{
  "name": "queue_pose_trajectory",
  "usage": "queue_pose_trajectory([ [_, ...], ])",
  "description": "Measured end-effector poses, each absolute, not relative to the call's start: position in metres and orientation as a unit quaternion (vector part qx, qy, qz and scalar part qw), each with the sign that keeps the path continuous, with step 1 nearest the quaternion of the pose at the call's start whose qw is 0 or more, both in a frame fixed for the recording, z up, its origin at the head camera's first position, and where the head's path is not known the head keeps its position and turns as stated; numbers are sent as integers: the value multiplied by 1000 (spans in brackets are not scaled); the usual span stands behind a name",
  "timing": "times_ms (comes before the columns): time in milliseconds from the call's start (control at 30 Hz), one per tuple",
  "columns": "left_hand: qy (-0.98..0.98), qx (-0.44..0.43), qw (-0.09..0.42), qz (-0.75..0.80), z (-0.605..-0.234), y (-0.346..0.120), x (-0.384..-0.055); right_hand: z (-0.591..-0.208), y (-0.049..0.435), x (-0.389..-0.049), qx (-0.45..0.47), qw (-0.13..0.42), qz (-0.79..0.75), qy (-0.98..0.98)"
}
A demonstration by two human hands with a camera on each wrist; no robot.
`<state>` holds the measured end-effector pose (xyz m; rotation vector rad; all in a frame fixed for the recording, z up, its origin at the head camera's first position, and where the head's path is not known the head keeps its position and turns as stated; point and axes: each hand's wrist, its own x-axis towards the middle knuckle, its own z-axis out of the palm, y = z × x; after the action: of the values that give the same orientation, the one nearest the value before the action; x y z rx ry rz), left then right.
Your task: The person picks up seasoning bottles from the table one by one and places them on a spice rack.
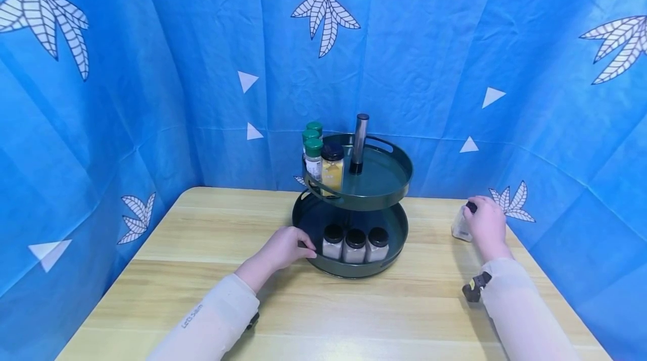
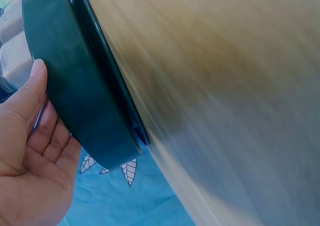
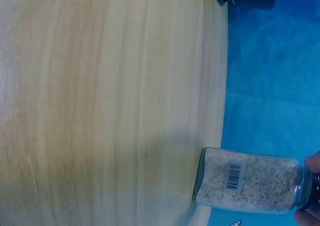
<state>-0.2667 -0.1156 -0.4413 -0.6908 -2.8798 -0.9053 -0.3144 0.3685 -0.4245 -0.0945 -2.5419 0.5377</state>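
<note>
A two-tier dark green turntable rack (image 1: 354, 269) stands at the table's middle. My left hand (image 1: 289, 247) grips the left rim of its lower tray; in the left wrist view the thumb (image 2: 37, 78) lies along the rim (image 2: 65, 76). At the right, my right hand (image 1: 487, 225) pinches the black cap of a glass spice jar (image 1: 460, 228). The right wrist view shows that jar (image 3: 250, 180) with speckled pale contents and a barcode label, its base close to the wood. Three black-capped jars (image 1: 354, 248) stand along the lower tray's front.
On the upper tray (image 1: 376, 202), several green-capped bottles (image 1: 313, 161) and a black-capped yellow jar (image 1: 332, 173) crowd the left side. A metal post (image 1: 360, 139) rises from its middle. Blue patterned curtains (image 1: 414, 69) surround the wooden table (image 1: 212, 220).
</note>
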Motion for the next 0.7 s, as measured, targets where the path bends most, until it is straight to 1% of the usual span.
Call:
queue_pose_trajectory([
  [233, -929, -226, 22, -292, -441, -116, -267, -426, 370, -314, -31, 272, 195, -942],
  [533, -929, -226, 21, -291, -441, -116, -265, -422, 371, -312, -39, 248, 185, -950],
  [700, -931, -222, 19, -291, -441, -115, -265, -420, 371, -310, -33, 254, 174, -951],
])
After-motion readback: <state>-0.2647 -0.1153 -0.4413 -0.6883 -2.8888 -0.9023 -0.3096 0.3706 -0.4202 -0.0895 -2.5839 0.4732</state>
